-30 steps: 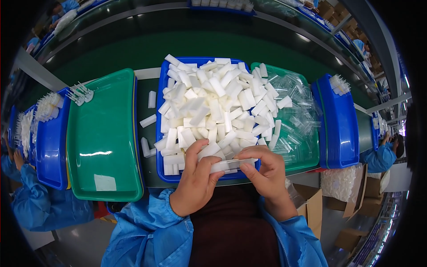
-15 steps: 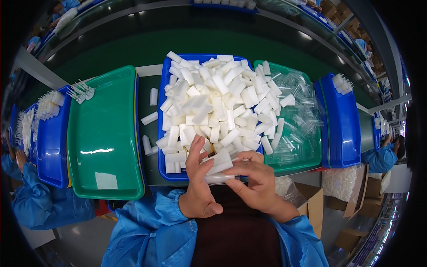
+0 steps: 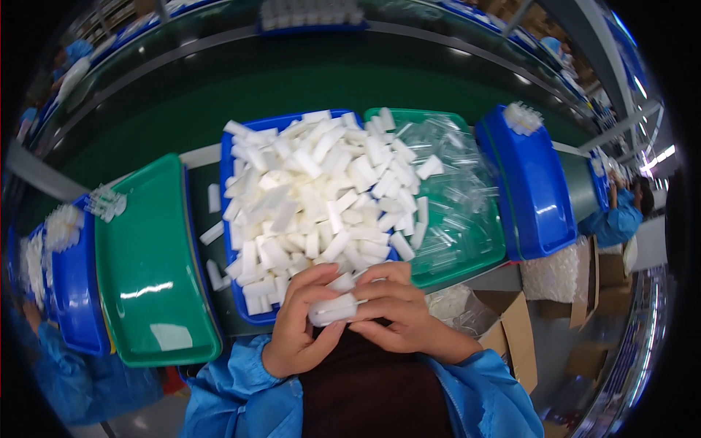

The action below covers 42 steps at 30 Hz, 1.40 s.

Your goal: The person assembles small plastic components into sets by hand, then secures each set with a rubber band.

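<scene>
Clamping white piece (image 3: 332, 312) between left hand (image 3: 297, 330) and right hand (image 3: 399, 314), hands close together, apparently for steadiness; blue tray (image 3: 257, 319) just beyond, presumably for reach.

Factory floor: long green worktop (image 3: 292, 80), stacked blue trays (image 3: 546, 208), cardboard boxes (image 3: 520, 337), co-workers (image 3: 615, 221) in blue.

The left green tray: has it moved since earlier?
No. The left green tray keeps its place beside the heaped blue tray; the whole view shifted.
</scene>
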Available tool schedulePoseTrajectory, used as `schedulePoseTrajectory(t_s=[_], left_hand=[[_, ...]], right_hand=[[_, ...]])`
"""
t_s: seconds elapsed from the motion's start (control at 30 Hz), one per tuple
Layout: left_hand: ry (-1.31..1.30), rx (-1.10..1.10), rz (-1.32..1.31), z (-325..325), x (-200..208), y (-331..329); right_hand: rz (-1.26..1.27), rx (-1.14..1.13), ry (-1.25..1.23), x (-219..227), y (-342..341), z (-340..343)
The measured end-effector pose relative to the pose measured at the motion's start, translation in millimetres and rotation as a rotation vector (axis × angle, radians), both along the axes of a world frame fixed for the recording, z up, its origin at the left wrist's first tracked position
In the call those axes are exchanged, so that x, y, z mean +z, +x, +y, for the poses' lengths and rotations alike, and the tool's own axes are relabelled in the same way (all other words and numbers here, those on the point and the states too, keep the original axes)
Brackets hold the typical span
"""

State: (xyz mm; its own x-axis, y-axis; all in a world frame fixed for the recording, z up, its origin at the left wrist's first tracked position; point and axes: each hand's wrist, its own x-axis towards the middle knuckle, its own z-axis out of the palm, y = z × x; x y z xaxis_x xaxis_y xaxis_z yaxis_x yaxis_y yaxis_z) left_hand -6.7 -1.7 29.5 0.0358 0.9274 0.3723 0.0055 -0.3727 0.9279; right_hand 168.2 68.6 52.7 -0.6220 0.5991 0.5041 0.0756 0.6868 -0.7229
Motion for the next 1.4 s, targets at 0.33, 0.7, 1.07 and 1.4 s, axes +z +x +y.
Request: schedulePoseTrajectory(t_s=[0.33,0.7,1.07,1.4], left_hand=[[-0.104,0.054,0.117,3.2,1.8,1.1],[-0.196,0.07,-0.032,-2.1,0.5,0.1],[-0.17,0.207,0.041,-1.6,4.4,-2.1],[-0.075,0.272,0.264,2.2,0.7,-1.1]], right_hand=[[-0.186,-0.28,0.23,9.4,32.7,34.9],[-0.983,-0.497,0.497,-26.6,87.8,122.1],[-0.564,-0.485,0.477,12.7,73.6,116.4],[0.574,0.054,-0.941,3.1,3.9,23.9]])
